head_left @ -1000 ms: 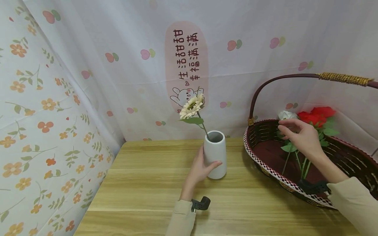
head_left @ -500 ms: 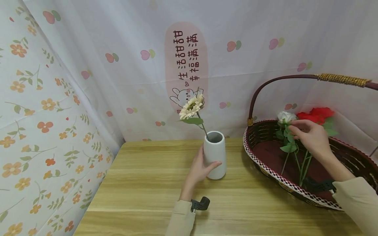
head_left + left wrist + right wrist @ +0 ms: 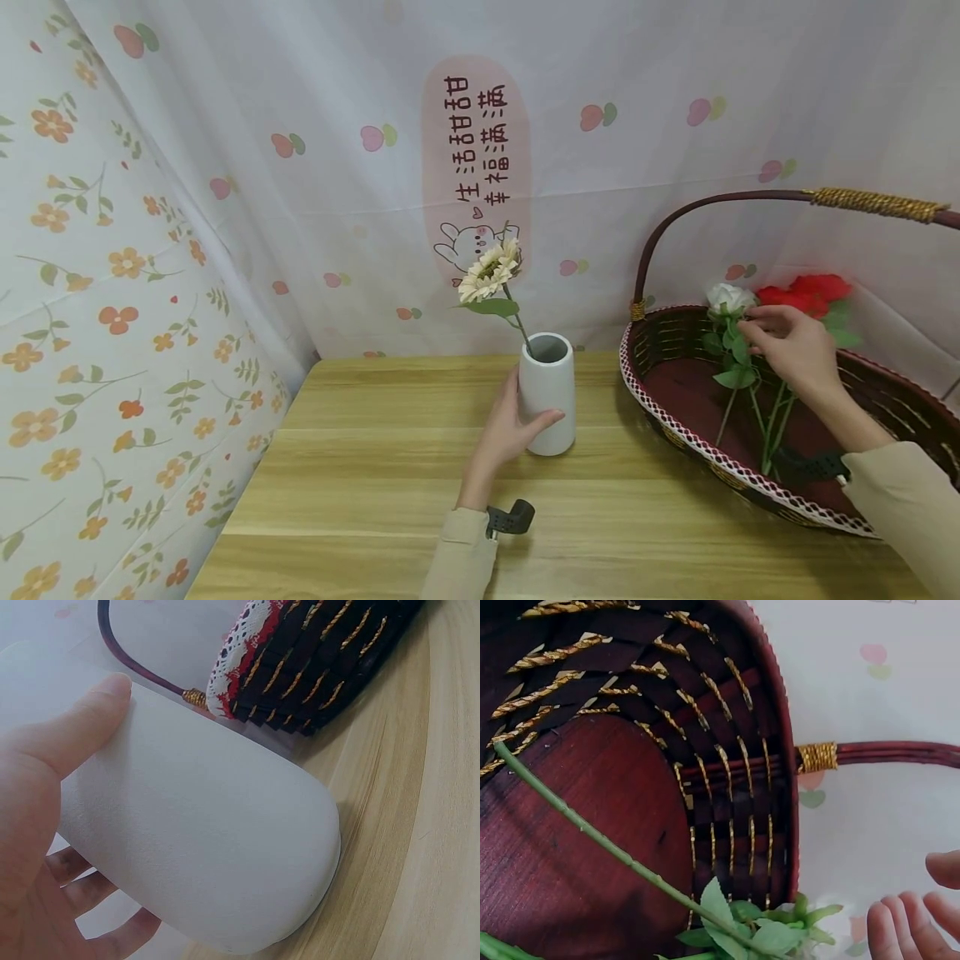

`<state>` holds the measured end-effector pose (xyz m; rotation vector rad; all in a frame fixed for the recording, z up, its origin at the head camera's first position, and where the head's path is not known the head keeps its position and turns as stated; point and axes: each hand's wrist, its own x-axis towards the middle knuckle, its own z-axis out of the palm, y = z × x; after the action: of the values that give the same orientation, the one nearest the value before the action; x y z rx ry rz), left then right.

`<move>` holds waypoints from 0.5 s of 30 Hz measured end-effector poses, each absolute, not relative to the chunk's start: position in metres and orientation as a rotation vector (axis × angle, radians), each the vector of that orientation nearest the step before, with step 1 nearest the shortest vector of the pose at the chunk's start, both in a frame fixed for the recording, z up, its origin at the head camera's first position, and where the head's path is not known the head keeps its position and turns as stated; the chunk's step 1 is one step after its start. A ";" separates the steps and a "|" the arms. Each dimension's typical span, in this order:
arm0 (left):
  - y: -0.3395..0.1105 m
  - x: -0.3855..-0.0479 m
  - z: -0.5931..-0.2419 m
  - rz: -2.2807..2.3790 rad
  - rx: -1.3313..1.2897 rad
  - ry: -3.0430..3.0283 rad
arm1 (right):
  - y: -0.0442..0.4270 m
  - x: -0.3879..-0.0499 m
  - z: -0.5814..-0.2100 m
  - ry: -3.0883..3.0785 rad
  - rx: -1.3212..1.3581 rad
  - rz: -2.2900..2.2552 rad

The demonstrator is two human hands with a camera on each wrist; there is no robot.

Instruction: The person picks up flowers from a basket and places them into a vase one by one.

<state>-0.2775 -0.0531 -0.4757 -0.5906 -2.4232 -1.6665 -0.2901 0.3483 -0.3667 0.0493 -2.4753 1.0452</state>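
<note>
My left hand (image 3: pixel 510 425) grips a white vase (image 3: pixel 551 400) from its left side, thumb across the front. The vase stands upright on the table; in the left wrist view the fingers curl behind the vase wall (image 3: pixel 217 817). A cream daisy-like flower (image 3: pixel 487 273) leans left out of its mouth. Over the basket, my right hand (image 3: pixel 798 346) is beside a white rose (image 3: pixel 727 298), close to its green leaves. In the right wrist view, thumb and fingertips (image 3: pixel 900 922) are apart, with nothing between them. Red roses (image 3: pixel 813 292) are behind that hand, partly covered by it.
A dark woven basket (image 3: pixel 660 425) with lace trim stands at the right of the wooden table (image 3: pixel 360 483). Its tall arched handle (image 3: pixel 720 197) rises over the flowers. Behind hangs a patterned curtain (image 3: pixel 330 217); floral fabric (image 3: pixel 150 333) hangs on the left.
My right hand has shifted slightly right, from in front of the white rose to beside it, so the rose and its leaves show more. My left hand and the vase keep their place.
</note>
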 end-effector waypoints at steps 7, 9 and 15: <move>-0.053 -0.277 -0.475 -1.668 -0.581 -2.430 | 0.354 -0.296 -0.372 -2.500 0.009 1.008; -0.053 -0.277 -0.474 -1.668 -0.584 -2.429 | 0.354 -0.297 -0.373 -2.515 -0.011 0.984; -0.053 -0.277 -0.475 -1.664 -0.582 -2.435 | 0.357 -0.298 -0.379 -2.557 -0.041 0.918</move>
<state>-0.2774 -0.0529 -0.4749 -0.5823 -2.4353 -1.6639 -0.2983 0.3566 -0.3785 -0.0411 -2.5574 0.9178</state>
